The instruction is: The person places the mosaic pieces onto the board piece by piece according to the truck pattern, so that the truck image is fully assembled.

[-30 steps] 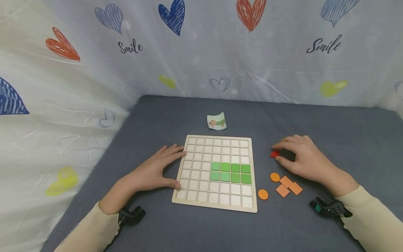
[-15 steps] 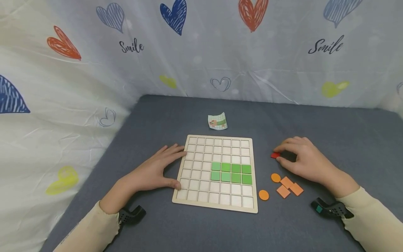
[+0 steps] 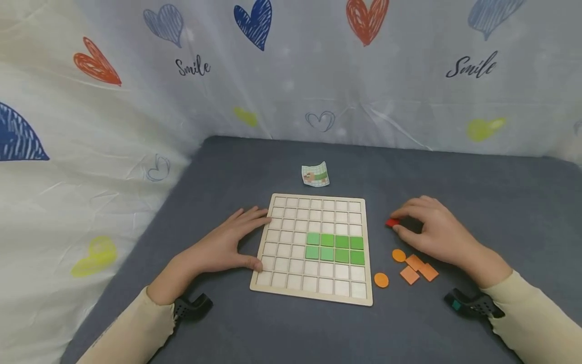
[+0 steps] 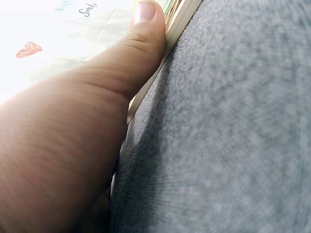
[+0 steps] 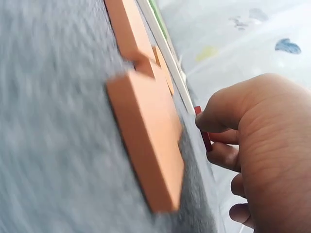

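Note:
A light wooden grid board (image 3: 282,279) lies on the dark cloth, with two rows of green square tiles (image 3: 334,247) in its right-hand cells. My left hand (image 3: 218,250) rests at the board's left edge, fingers spread and straight, thumb on the rim; in the left wrist view the thumb (image 4: 121,63) lies along the board's side. To the right of the board my right hand (image 3: 436,227) pinches a small red tile (image 3: 392,222) between thumb and fingertips. The right wrist view shows that red tile (image 5: 206,135) edge-on in the pinch.
Orange square tiles (image 3: 409,275) and orange discs (image 3: 381,280) lie between the board and the right wrist. Behind the board sits a small picture card (image 3: 316,175) with a gridded design. A white curtain (image 3: 282,76) printed with hearts hangs behind the table.
My right hand has shifted slightly left toward the board, carrying the red tile with it. The left hand stays at the board's edge. The whole head view has drifted slightly.

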A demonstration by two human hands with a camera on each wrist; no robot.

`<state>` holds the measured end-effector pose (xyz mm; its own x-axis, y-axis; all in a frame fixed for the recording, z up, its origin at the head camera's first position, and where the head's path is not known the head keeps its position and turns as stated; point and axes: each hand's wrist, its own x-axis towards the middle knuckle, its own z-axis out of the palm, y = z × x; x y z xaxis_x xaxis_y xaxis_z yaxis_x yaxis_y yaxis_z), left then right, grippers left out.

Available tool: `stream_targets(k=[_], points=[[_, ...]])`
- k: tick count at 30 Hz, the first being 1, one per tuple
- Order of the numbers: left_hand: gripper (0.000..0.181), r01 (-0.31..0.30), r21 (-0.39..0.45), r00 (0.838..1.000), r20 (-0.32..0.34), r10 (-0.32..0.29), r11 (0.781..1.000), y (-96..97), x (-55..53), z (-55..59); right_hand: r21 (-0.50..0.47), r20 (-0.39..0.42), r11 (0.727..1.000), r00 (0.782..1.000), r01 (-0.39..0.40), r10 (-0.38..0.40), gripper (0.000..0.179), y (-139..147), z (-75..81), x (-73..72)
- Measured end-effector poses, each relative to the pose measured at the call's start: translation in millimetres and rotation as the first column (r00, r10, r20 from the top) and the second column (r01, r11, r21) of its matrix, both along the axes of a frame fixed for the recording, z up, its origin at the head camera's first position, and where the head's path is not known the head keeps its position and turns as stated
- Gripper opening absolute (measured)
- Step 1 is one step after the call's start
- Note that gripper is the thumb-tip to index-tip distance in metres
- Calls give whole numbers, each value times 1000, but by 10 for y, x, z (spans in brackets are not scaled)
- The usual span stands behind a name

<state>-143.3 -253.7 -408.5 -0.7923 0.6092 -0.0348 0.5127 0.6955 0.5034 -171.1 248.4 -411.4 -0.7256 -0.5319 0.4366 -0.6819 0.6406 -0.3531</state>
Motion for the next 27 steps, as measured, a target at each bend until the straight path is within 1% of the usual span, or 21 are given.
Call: stream_targets(k=[4, 9, 16, 19, 23, 27], points=[[115, 1, 5, 1000, 16, -1, 1000, -13, 10, -3, -15, 12, 1000, 1000, -17, 18, 25, -78, 8, 10], [121, 18, 8, 1000, 24, -18, 1000, -2, -2, 3, -39, 14, 998, 999, -43, 44, 24, -186, 47, 43], [134, 4, 32, 996, 88, -7, 999, -42, 23, 56, -72, 7, 992, 995, -101, 102, 20, -388, 74, 11], [138, 33, 36, 996, 84, -36, 999, -62, 5, 55, -67, 16, 990, 992, -124, 125, 20, -474, 101, -1], [141, 75, 39, 995, 64, -77, 996, -71, -21, 38, -64, 25, 987, 989, -147, 149, 20, -597, 137, -6], [140, 82, 38, 995, 59, -84, 996, -61, -23, 22, -80, 22, 981, 984, -175, 178, 21, -711, 148, 1]])
